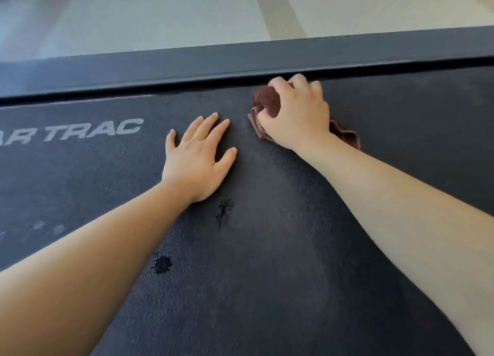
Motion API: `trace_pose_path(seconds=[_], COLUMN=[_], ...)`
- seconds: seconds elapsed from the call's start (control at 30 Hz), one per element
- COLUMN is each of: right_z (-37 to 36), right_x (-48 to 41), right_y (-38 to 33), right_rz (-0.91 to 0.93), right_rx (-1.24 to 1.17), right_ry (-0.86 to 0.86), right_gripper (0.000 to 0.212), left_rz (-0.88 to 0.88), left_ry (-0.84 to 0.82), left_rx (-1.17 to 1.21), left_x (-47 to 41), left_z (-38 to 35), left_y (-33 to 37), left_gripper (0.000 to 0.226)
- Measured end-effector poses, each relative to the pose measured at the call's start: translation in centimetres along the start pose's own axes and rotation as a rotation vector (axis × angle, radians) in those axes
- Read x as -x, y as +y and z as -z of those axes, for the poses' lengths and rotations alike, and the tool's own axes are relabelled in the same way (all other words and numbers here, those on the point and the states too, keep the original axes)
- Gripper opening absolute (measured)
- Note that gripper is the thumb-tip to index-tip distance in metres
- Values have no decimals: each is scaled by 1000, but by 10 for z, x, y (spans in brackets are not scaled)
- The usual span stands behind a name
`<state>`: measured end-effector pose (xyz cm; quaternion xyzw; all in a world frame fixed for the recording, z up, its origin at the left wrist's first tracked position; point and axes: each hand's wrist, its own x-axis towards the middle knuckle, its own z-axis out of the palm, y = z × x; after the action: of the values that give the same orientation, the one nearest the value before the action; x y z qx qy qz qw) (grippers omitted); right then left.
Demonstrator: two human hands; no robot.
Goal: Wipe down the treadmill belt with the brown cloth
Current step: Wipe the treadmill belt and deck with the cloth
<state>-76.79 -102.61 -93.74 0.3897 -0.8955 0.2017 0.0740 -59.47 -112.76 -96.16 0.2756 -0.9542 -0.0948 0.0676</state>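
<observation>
Wiping hand: the right hand lay at the far edge of the belt, its grip closed around a bunched brown terry cloth, fingers curled over the top.
Bracing hand: the left hand rested flat on the belt just beside the cloth, fingers straight and spread, holding nothing.
Cloth position: it was pressed onto the wide black pebbled rubber treadmill belt, right against the dark grey side rail; a loose corner trailed out behind the wrist.
Belt surface: pale grey lettering sat to the left, and two darker, wet-looking spots showed near the left forearm.
Cloth handling: it looked soft, light and limp, likely to drag on the rough rubber. It seemed best held as a wad from above, with loose edges gathered into the palm so nothing caught under the rail.
Belt handling: it looked grippy rather than slick. It might have shifted under a firm push, which the flat left hand seemed placed to check.
Background: a pale floor lay beyond the rail.
</observation>
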Motion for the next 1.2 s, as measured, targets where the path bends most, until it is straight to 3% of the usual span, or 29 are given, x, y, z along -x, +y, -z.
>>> trace_pose_path(seconds=[0.27,0.6,0.77,0.93,1.2], right_z=[-4,20,33,37,15], right_x=[-34,70,124,179,121], right_y=[2,-21,-47,-75,-86], right_rz=[-38,60,50,161,109], right_rx=[23,4,-18,-53,-77], right_ry=[-31,-54,-51,-72,-76], right_gripper=[49,47,45,46,42], left_rz=[3,19,-29,-61,-24], left_ry=[23,55,0,-43,-83], left_rx=[16,109,93,61,7], left_x=[0,6,49,95,67], left_z=[1,9,16,31,36], left_y=[1,6,-7,-38,-71], left_gripper=[56,47,49,50,53])
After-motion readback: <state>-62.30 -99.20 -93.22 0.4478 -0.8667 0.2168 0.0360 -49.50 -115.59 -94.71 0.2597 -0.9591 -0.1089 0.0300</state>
